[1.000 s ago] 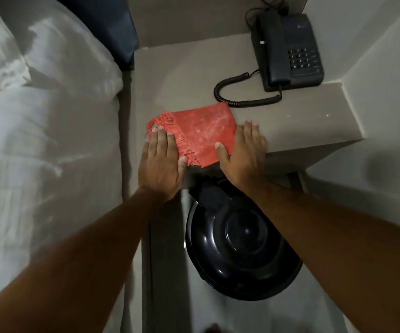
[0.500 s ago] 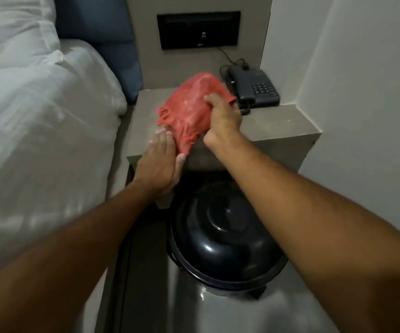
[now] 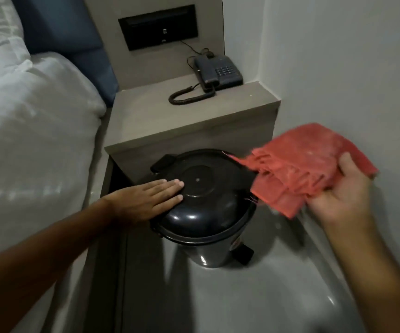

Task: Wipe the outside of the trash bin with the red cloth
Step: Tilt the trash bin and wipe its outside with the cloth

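A round black pedal trash bin with a domed lid stands on the floor in front of the bedside table. My left hand lies flat on the left side of its lid, fingers together and stretched out. My right hand holds the folded red cloth in the air, to the right of the bin and slightly above its lid. The cloth's fringed edge hangs toward the bin's right rim; I cannot tell if it touches.
The grey bedside table carries a dark corded phone. A bed with white sheets fills the left. A white wall closes the right side. The bin's pedal sticks out at the lower right over the glossy grey floor.
My right hand lifted the red cloth off the bedside table and carried it right and down beside the bin. My left hand left the table edge and settled on the bin's lid.
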The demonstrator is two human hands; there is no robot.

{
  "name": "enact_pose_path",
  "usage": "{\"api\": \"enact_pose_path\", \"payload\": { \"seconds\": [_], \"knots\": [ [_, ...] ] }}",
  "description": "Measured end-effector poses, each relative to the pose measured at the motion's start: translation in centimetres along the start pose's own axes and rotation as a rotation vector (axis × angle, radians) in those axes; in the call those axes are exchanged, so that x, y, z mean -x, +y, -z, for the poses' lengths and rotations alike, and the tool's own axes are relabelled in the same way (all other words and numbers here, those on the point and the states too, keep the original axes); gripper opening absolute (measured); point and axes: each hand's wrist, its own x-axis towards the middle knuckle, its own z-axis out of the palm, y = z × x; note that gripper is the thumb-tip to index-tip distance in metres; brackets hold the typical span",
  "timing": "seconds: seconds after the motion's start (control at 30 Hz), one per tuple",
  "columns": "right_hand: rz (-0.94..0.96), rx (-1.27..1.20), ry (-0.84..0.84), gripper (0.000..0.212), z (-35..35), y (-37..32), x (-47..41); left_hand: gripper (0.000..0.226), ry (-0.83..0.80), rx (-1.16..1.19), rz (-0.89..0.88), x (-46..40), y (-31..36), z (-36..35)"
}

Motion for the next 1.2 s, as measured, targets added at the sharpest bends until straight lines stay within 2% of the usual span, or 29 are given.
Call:
{"api": "enact_pose_path", "payload": {
  "seconds": [0.1, 0.27, 0.33, 0.4, 0.5, 0.57, 0.63, 0.67, 0.73, 0.83, 0.9, 0.97, 1.03, 1.13, 1.2],
  "knots": [
    [0.025, 0.03, 0.1, 0.051, 6.1, 0.4, 1.6, 0.082, 0.123, 0.065, 0.087, -1.3, 1.2, 0.3],
    [-0.099, 0.094, 0.275, 0.039, 11.2, 2.9, 3.2, 0.085, 0.362, 0.286, 0.321, -5.1, 3.9, 4.0],
    [-0.093, 0.164, 0.29, 0.036, 11.7, 4.2, 3.5, 0.08, 0.367, 0.337, 0.438, -6.8, 4.3, 6.5],
    [0.008, 0.295, 0.297, 0.033, 11.3, 5.4, 3.7, 0.063, 0.294, 0.356, 0.56, -8.4, 4.4, 8.6],
    [0.225, 0.589, 0.168, 0.028, 9.3, 6.8, 3.9, 0.047, 0.172, 0.387, 0.699, -10.0, 3.6, 9.9],
    [0.286, 0.958, 0.05, 0.028, 7.4, 8.3, 3.4, 0.045, 0.157, 0.461, 0.772, -10.7, 3.3, 9.9],
    [0.409, 1.432, -0.096, 0.046, 5.3, 10.6, 2.0, 0.043, 0.142, 0.524, 0.815, -11.5, 3.0, 9.8],
    [0.456, 1.568, -0.139, 0.057, 4.4, 11.8, 1.2, 0.04, 0.131, 0.529, 0.834, -11.8, 2.8, 9.8],
    [0.482, 1.67, -0.219, 0.069, 4.0, 13.0, 0.0, 0.036, 0.099, 0.544, 0.871, -12.0, 2.1, 9.4],
    [0.599, 1.867, -0.353, 0.068, 8.4, 12.1, -0.3, 0.044, 0.069, 0.601, 0.909, -11.0, 1.1, 8.4],
    [0.591, 1.881, -0.304, 0.064, 12.2, 10.6, -0.4, 0.04, 0.102, 0.597, 0.9, -10.5, 1.1, 7.9],
    [0.446, 1.804, -0.16, 0.059, 13.5, 9.0, -2.5, 0.033, 0.139, 0.591, 0.869, -10.9, 1.3, 8.0],
    [0.261, 1.656, -0.065, 0.05, 10.8, 8.5, -5.1, 0.031, 0.161, 0.604, 0.84, -11.5, 1.7, 8.7],
    [0.211, 1.462, -0.135, 0.046, 4.2, 9.7, -8.7, 0.029, 0.198, 0.541, 0.794, -12.3, 2.5, 9.6],
    [0.234, 1.444, -0.185, 0.047, 1.9, 10.4, -9.2, 0.029, 0.188, 0.505, 0.836, -12.2, 3.2, 9.9]
  ]
}}
